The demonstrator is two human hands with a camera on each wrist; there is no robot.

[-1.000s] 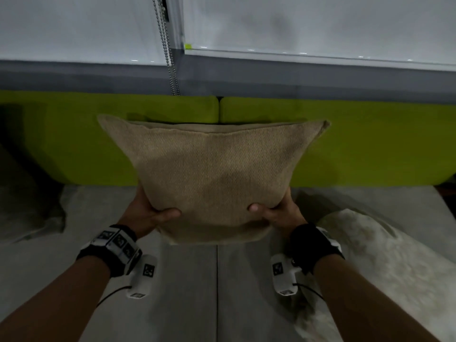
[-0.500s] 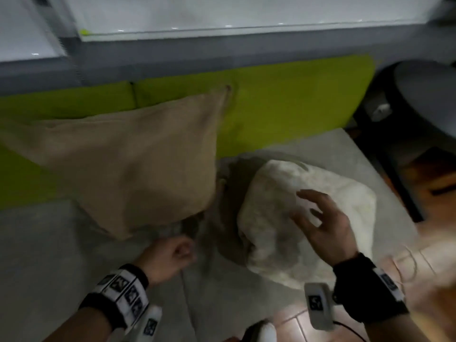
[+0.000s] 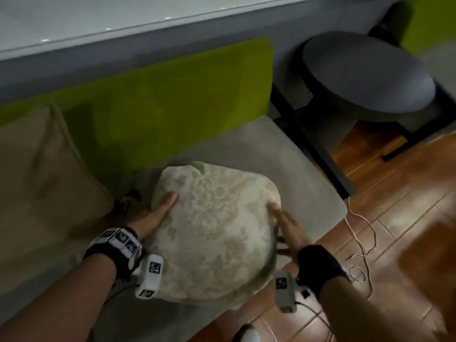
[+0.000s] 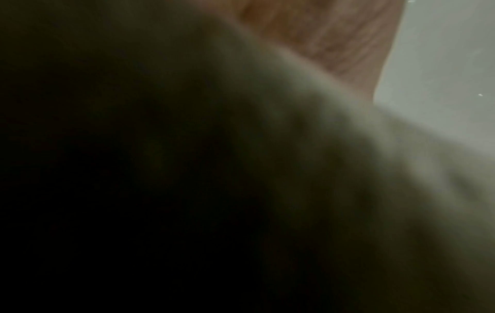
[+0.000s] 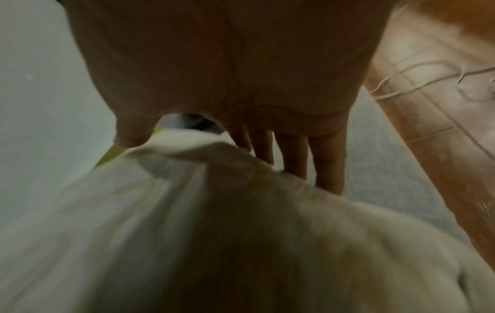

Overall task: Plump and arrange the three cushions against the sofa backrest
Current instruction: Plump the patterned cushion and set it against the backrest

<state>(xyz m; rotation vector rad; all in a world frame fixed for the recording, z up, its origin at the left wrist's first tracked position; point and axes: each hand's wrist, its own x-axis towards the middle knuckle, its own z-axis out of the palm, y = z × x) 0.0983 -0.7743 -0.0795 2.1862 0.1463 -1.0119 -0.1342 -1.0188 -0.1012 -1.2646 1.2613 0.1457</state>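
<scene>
A cream cushion with a floral pattern [image 3: 212, 230] lies on the grey sofa seat [image 3: 303, 183], held between my two hands. My left hand [image 3: 158, 213] presses flat against its left side, thumb on top. My right hand [image 3: 287, 224] presses its right side with straight fingers [image 5: 292, 156]. A tan woven cushion [image 3: 42, 174] leans against the lime-green backrest [image 3: 172, 99] at the left. The left wrist view is dark, filled by blurred cream cushion fabric [image 4: 348, 161]. No third cushion is in view.
A round dark grey side table [image 3: 367, 75] stands right of the sofa end. Brown tiled floor [image 3: 394, 198] with a loose white cable [image 3: 362, 240] runs along the seat's front edge. A grey ledge and pale window surface sit behind the backrest.
Both hands let go of the tan cushion, which now leans on the backrest. They moved right and now press the sides of the cream cushion. The view swung right.
</scene>
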